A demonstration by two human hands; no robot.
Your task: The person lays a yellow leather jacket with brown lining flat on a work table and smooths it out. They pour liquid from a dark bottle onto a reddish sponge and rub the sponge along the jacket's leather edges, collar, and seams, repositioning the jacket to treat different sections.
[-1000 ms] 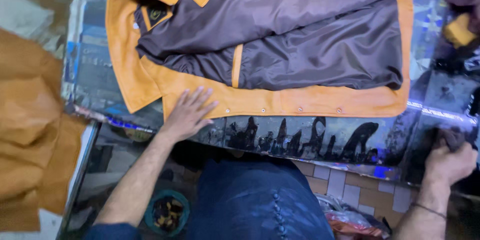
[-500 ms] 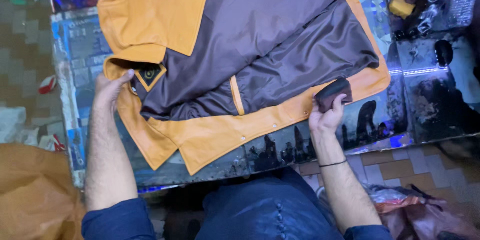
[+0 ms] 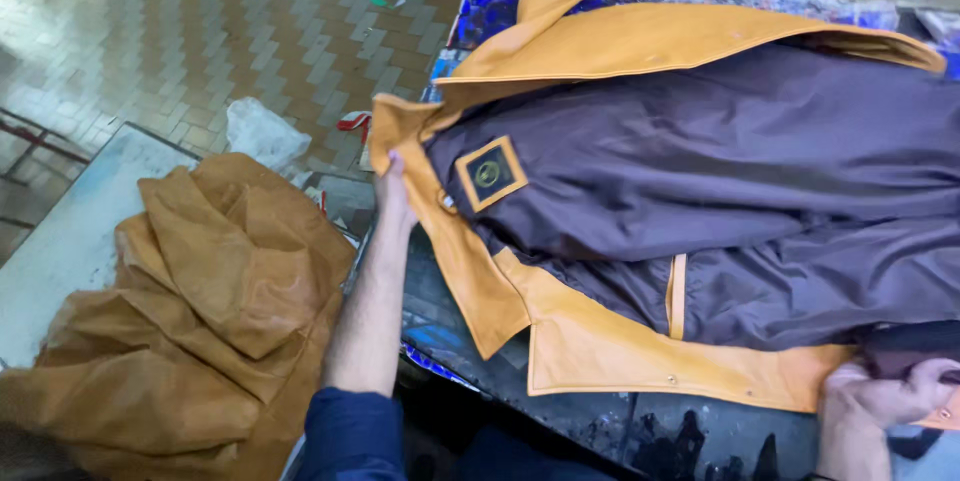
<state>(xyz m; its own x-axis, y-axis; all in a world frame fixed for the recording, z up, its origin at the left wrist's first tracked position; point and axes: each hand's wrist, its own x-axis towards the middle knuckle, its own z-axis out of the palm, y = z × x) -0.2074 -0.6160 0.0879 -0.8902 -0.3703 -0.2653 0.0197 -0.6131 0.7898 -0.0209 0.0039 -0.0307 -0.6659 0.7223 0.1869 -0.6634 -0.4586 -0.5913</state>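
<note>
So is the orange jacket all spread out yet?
Mostly. The orange jacket already lies open on the table, its purple lining facing up. In hand: the left hand holds the collar edge, and the right hand grips the lower front edge. Left: the lining is wrinkled and the top flap is folded over. A tan pile sits untouched beside it.

The orange leather jacket with dark purple lining [image 3: 700,191] runs off the right edge, and the right hand [image 3: 885,396] is cut off below, its fingers [image 3: 935,378] hiding whatever they grip.
</note>
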